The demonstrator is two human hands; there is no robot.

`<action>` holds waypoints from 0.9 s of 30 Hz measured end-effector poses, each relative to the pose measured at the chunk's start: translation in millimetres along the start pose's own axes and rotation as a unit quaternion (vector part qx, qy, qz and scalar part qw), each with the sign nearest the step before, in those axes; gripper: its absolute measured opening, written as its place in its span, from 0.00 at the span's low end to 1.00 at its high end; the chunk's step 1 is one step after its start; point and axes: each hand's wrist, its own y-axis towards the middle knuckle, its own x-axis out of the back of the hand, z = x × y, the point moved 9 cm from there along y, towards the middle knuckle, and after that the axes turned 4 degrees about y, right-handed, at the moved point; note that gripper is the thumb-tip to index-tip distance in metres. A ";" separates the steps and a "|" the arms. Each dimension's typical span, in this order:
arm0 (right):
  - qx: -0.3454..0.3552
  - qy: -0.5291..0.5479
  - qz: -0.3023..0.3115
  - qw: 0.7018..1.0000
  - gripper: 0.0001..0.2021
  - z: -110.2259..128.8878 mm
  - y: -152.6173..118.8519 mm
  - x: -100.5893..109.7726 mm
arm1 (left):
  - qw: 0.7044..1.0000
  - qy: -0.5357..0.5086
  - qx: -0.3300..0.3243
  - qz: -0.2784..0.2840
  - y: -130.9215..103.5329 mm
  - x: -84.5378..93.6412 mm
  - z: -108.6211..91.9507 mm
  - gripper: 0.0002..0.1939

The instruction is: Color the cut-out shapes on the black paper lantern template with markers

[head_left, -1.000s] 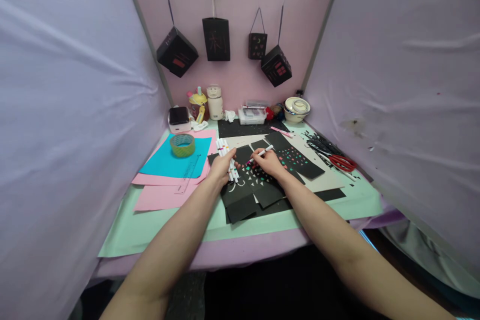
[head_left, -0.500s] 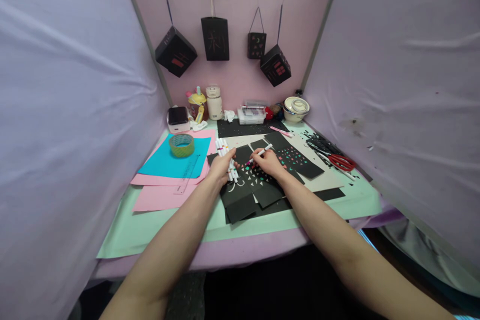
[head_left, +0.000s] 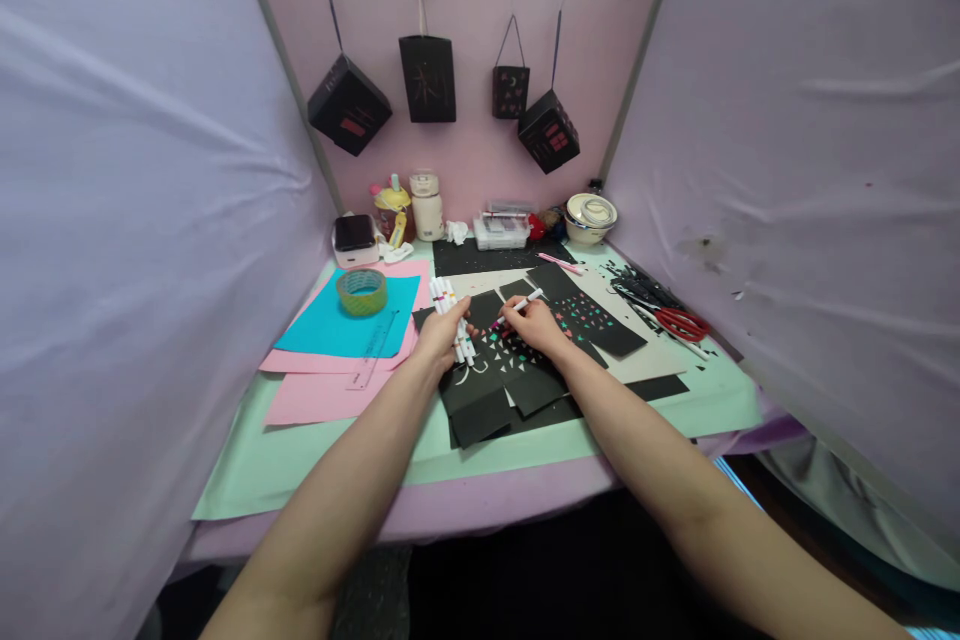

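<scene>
My left hand [head_left: 445, 332] is closed around a bundle of white marker pens [head_left: 442, 295] with coloured bands, held over the left part of the black paper [head_left: 480, 405]. In my right hand [head_left: 534, 325] a single white marker [head_left: 529, 299] is gripped like a pen, its purplish tip pointing down and left at the sheet. Small cut-out shapes in white, green and red show across the black paper, between and beside the hands. Whether the marker tip touches the paper I cannot tell.
Left lie blue paper [head_left: 315, 325], pink sheets [head_left: 307, 400], a tape roll [head_left: 361, 292] and a clear ruler [head_left: 373, 350]. Right are red-handled scissors [head_left: 682, 324] and black scraps [head_left: 637, 285]. Behind stand a white bottle [head_left: 427, 207], a plastic box [head_left: 501, 232] and a lidded bowl [head_left: 590, 218]. Black boxes [head_left: 427, 80] hang above.
The view has shifted very slightly. Both hands keep nearly the same place and the same hold on the markers.
</scene>
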 end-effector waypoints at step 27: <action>-0.003 0.003 -0.003 1.000 0.09 1.6 -1.1 0.3 | 1.000 0.008 -0.002 -0.003 -0.9 0.2 -0.7 0.11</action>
